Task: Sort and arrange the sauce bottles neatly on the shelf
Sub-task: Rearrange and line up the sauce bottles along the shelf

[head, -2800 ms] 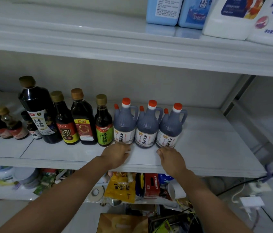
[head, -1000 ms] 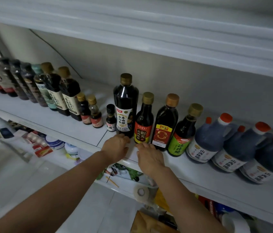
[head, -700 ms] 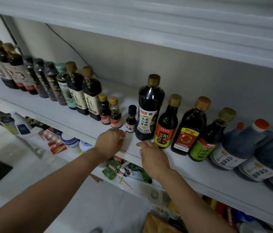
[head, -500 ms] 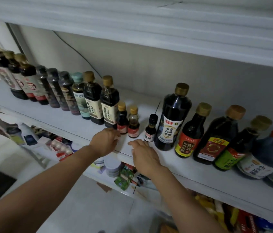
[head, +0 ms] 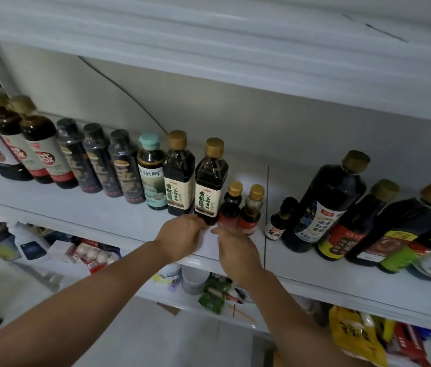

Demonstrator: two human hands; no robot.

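gold-capped small sauce bottle (head: 229,207) upright, just far of right hand (head: 235,246); left hand (head: 181,235) by taller bottle (head: 209,192); both hands loose, holding nothing.

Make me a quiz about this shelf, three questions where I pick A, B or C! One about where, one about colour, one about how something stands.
1. Where is the teal-capped bottle?
A. Between a black-wrapped bottle and a cream-labelled bottle.
B. At the far right end.
C. On the lower shelf.

2. What colour is the cap of the tiny bottle?
A. Red.
B. Black.
C. White.

3. How do the two small gold-capped bottles stand?
A. Lying down.
B. Upside down.
C. Upright.

Answers: 1 A, those neighbours flank it. 2 B, its cap is black. 3 C, caps up, bases on the shelf.
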